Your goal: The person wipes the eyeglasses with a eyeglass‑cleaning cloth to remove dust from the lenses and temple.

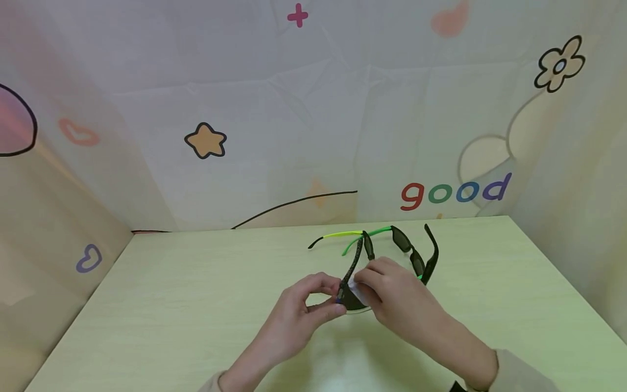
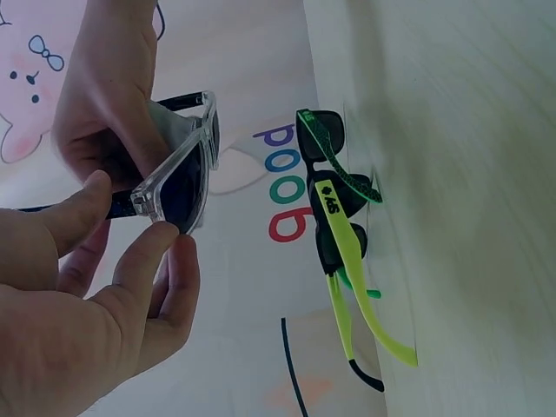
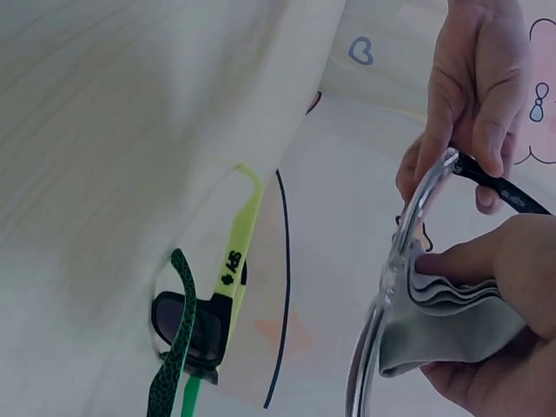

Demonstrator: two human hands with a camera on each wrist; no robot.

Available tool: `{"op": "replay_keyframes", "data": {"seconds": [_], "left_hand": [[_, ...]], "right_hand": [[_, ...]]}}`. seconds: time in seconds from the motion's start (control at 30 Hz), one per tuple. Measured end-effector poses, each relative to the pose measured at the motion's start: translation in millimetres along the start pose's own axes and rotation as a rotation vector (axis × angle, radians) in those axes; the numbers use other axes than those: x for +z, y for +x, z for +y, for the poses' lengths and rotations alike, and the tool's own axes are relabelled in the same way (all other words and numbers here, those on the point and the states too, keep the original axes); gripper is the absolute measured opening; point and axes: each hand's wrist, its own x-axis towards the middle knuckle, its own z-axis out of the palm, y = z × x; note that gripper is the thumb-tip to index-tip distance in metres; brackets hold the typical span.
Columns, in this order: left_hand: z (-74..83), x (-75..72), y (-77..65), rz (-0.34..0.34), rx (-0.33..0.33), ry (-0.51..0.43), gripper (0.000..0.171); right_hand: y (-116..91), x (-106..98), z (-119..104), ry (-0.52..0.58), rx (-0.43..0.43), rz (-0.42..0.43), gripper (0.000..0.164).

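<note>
A pair of sunglasses with a clear frame, dark lenses point(image 2: 184, 193) and a dark speckled temple arm point(image 1: 353, 261) is held above the table. My left hand point(image 1: 300, 314) pinches its outer corner, near the hinge, between thumb and fingers. A folded grey cloth point(image 3: 456, 330) is gripped by my right hand point(image 1: 405, 302), which presses it against the inner side of the lens. The far half of the glasses is hidden behind my right hand in the head view.
Behind the hands, sunglasses with yellow temples point(image 2: 349, 261) and another pair with green patterned temples point(image 2: 334, 161) stand close together on the pale table point(image 1: 196, 305). A printed fabric backdrop point(image 1: 274, 136) rises along the table's back and sides.
</note>
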Motion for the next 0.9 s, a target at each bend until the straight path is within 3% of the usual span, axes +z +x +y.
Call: {"op": "replay_keyframes", "data": {"seconds": [0.2, 0.47, 0.9], "left_hand": [[-1.1, -7.5, -0.1, 0.056, -0.002, 0.022, 0.018], [-1.4, -10.8, -0.1, 0.074, -0.015, 0.043, 0.021], [-1.9, -8.8, -2.2, 0.066, -0.011, 0.065, 0.021]], "right_hand": [[-1, -10, 4, -0.086, 0.060, 0.035, 0.015], [-3, -12, 5, -0.156, 0.129, -0.065, 0.010], [-4, -5, 8, -0.317, 0.167, -0.166, 0.020]]}}
